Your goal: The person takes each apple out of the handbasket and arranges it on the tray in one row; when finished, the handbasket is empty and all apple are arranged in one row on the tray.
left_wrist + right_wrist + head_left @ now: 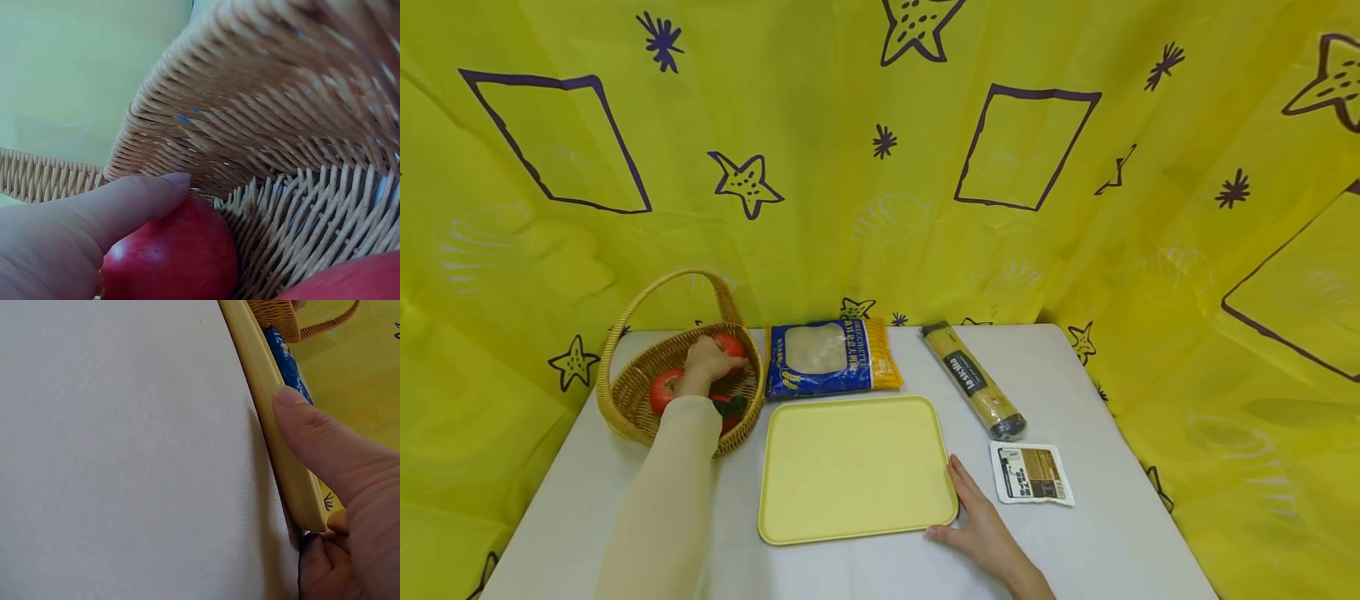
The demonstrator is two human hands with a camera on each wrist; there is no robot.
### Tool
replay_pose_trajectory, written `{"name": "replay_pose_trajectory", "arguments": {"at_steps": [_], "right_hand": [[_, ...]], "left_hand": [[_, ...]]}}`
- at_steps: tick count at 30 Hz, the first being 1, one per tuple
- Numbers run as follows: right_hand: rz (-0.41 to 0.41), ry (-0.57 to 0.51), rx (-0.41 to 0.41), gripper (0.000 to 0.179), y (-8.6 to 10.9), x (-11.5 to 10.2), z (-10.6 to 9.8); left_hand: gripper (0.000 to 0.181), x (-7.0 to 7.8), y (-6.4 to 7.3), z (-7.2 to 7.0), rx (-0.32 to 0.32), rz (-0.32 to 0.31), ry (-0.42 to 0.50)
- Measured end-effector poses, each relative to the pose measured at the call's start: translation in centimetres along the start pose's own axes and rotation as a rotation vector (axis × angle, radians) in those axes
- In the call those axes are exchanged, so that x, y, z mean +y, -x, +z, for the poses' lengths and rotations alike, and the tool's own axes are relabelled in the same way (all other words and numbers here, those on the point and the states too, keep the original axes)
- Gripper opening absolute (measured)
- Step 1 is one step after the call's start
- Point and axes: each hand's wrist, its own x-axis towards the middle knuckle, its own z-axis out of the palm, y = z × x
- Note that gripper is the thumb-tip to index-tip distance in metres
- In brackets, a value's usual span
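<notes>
At the left, my left hand [703, 364] reaches into a wicker basket [632, 400] and grips a red tomato [730, 345] by its far wall. In the left wrist view the thumb [140, 203] lies across the top of that tomato [181, 256]; the other fingers are hidden. Another tomato [665, 390] lies beside the wrist. My right hand [985, 529] holds the near right corner of a yellow tray [857, 471], its thumb [319, 437] on the near edge and its fingers along the right side.
Behind the tray lies a blue and yellow pasta bag [827, 357]. To the right are a long spaghetti pack [972, 379] and a flat white packet [1032, 473]. The basket's tall handle [625, 321] arches up at its left; a dark green thing [730, 406] sits inside.
</notes>
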Motion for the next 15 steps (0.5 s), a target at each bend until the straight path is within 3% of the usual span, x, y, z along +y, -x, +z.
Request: {"name": "replay_pose_trajectory", "arguments": {"at_steps": [15], "right_hand": [[-0.001,0.039,0.009,0.108,0.03,-0.12,-0.05]], "left_hand": [[0.075,-0.28,-0.25,0.33,-0.009,-0.033,0.007]]}}
